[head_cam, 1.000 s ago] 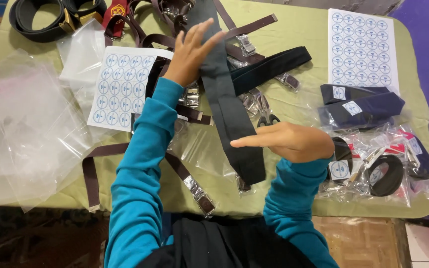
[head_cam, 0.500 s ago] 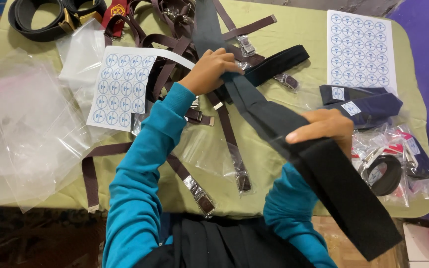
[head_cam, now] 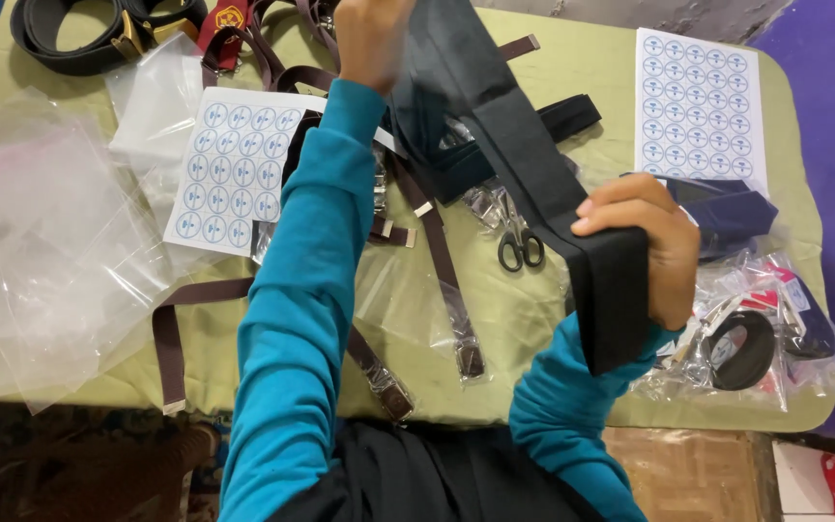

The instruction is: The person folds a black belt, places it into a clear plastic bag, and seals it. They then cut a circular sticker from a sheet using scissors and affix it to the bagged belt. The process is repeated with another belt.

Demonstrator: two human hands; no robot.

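A wide black fabric strap [head_cam: 514,145] stretches between both hands, lifted above the green table [head_cam: 553,319]. My left hand [head_cam: 371,39] grips its upper end near the top edge of the view. My right hand [head_cam: 645,242] holds its folded lower end, which hangs down over my teal sleeve. Below the strap lie small black scissors [head_cam: 519,242] and several brown straps [head_cam: 437,242] with metal clips.
Clear plastic bags [head_cam: 50,232] are piled at the left. Two round-sticker sheets lie flat, one in the centre left [head_cam: 234,169] and one at the right [head_cam: 698,97]. Bagged dark items [head_cam: 756,329] sit at the right edge. Black belts [head_cam: 79,39] lie at the back left.
Both hands lifted the black strap off the table. My left hand rose to the top of the view. My right hand folded the lower end over itself.
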